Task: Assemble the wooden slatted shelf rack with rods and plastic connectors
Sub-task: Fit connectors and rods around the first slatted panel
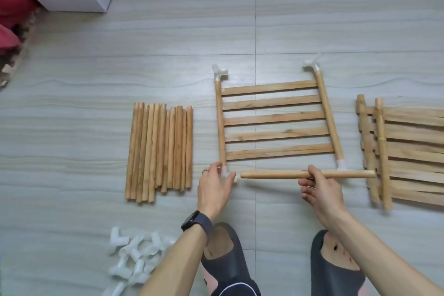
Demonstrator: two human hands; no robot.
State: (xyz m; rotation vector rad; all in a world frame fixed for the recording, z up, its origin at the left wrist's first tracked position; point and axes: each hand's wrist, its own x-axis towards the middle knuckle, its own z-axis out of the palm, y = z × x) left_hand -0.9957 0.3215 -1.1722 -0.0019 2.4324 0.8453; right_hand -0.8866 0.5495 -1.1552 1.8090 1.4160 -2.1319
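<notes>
Right hand gripping rod, aiming at corner connector that left hand is pinching on slatted panel.

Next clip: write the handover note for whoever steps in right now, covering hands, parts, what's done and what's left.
Left hand: steadies the near-left connector of the slatted panel.
Right hand: holds a rod, its left tip just short of that connector.
Done: all four panel corners carry connectors.
Left: seat this rod at both near corners.
Spare rods lie left, loose connectors near-left, more panels right.
</notes>
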